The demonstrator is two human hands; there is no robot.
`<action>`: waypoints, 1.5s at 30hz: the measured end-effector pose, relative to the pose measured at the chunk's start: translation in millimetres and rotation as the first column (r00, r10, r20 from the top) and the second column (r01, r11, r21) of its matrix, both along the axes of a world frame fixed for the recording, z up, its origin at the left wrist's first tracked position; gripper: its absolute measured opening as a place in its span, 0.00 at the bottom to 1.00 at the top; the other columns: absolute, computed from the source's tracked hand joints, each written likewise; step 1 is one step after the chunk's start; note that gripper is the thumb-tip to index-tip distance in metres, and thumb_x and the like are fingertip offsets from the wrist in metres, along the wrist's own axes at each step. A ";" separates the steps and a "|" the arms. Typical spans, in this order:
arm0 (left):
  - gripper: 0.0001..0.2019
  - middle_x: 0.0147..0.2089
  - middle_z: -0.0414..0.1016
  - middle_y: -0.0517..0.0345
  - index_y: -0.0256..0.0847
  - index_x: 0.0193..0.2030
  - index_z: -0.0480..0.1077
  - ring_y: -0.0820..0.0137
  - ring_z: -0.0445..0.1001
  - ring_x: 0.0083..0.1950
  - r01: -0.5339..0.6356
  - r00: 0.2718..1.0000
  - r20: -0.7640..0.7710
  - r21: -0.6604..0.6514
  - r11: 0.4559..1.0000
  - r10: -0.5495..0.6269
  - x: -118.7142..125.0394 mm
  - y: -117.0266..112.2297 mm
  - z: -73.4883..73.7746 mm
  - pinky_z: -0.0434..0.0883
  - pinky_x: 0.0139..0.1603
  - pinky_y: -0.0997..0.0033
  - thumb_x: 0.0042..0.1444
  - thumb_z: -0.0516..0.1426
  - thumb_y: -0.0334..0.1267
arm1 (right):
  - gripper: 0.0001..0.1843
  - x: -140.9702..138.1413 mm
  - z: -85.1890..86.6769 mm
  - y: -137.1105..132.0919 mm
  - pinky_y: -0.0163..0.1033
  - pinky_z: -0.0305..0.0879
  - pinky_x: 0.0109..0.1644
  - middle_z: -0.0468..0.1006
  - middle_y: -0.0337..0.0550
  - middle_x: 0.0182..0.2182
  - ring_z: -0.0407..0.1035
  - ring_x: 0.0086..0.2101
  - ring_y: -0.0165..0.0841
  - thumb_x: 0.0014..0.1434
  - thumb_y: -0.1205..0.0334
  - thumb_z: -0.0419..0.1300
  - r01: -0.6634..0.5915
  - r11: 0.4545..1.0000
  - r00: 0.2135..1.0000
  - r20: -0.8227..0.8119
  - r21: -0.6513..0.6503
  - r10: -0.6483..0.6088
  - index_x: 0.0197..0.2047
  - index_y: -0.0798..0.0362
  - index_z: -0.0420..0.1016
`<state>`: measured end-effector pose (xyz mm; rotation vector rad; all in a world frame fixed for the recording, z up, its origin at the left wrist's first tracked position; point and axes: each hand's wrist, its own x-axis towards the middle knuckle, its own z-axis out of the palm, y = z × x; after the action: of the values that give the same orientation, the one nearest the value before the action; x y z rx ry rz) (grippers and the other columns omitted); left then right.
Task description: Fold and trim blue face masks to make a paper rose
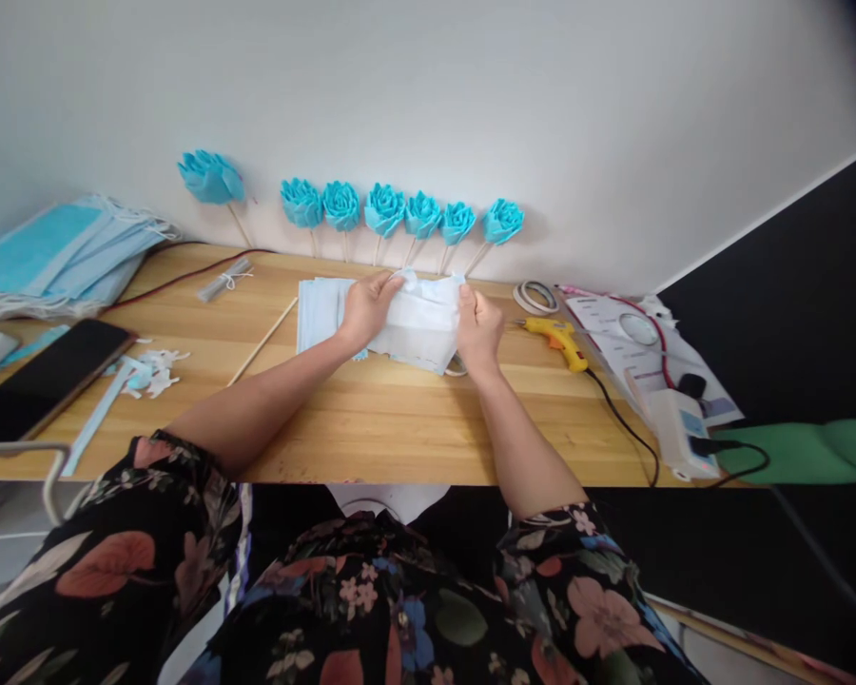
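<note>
Both my hands hold a pale face mask (422, 323) stretched out above the wooden table. My left hand (369, 309) pinches its upper left edge, thumb and fingers pressed together. At its right edge my right hand (479, 323) grips with the thumb on top. Under and to the left of it lie more light-blue mask sheets (318, 309). Part of a tape roll (456, 365) peeks out below the mask near my right hand. A thin wooden stick (262, 342) lies left of my left hand. To the right rests a yellow glue gun (556, 341).
Several blue flowers on sticks (384, 211) lean against the wall. A pile of masks (64, 252), a phone (49, 376) and scraps (146, 371) are at left. Tape rolls (536, 297), a printed sheet (613, 333) and a power strip (685, 433) with cords are at right.
</note>
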<state>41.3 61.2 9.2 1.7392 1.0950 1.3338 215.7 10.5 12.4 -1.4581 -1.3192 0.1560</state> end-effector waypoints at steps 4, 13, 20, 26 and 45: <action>0.21 0.24 0.51 0.63 0.43 0.24 0.53 0.72 0.53 0.29 0.004 1.000 0.010 -0.021 1.000 -0.004 -1.8 2.9 -3.7 0.53 0.32 0.68 0.60 0.53 0.52 | 0.32 -0.4 -1.1 -0.3 0.37 0.46 0.29 0.49 0.32 0.19 0.48 0.24 0.27 0.61 0.30 0.47 -0.066 0.998 0.994 -0.093 -0.023 0.064 0.21 0.48 0.49; 0.22 0.25 0.51 0.63 0.42 0.26 0.54 0.73 0.54 0.29 0.002 0.997 0.079 -0.036 0.999 0.001 -3.5 0.0 -5.3 0.55 0.31 0.70 0.62 0.51 0.56 | 0.30 -1.6 -10.2 1.5 0.35 0.45 0.28 0.50 0.32 0.21 0.47 0.25 0.26 0.57 0.33 0.55 -0.199 0.970 0.957 -0.243 -0.141 0.161 0.23 0.50 0.54; 0.24 0.24 0.52 0.63 0.42 0.24 0.55 0.73 0.53 0.28 0.091 0.991 0.118 -0.174 0.981 -0.070 -0.7 -0.2 -14.0 0.53 0.29 0.71 0.59 0.54 0.59 | 0.30 3.1 -10.7 3.0 0.35 0.45 0.27 0.50 0.32 0.21 0.47 0.25 0.26 0.58 0.33 0.53 -0.103 0.989 0.974 -0.214 -0.103 0.079 0.23 0.49 0.53; 0.18 0.24 0.56 0.64 0.41 0.24 0.58 0.74 0.56 0.29 0.026 0.999 0.049 -0.114 0.993 -0.021 0.5 2.3 -13.7 0.56 0.32 0.71 0.61 0.53 0.47 | 0.32 -2.8 -6.4 -0.4 0.37 0.43 0.27 0.48 0.33 0.18 0.46 0.23 0.26 0.59 0.31 0.48 -0.068 0.989 0.995 -0.077 -0.132 0.058 0.20 0.48 0.47; 0.15 0.24 0.58 0.63 0.40 0.24 0.60 0.73 0.59 0.30 -0.074 0.996 0.041 0.001 0.997 0.074 -2.2 5.2 10.3 0.56 0.33 0.71 0.62 0.54 0.40 | 0.33 2.1 -10.4 5.4 0.36 0.45 0.28 0.48 0.33 0.21 0.46 0.25 0.26 0.57 0.27 0.49 -0.210 0.975 0.926 -0.334 -0.077 0.174 0.22 0.48 0.48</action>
<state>39.1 66.4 19.5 1.6802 1.1447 1.4106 217.8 15.9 2.0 -1.3241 -1.1914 0.5848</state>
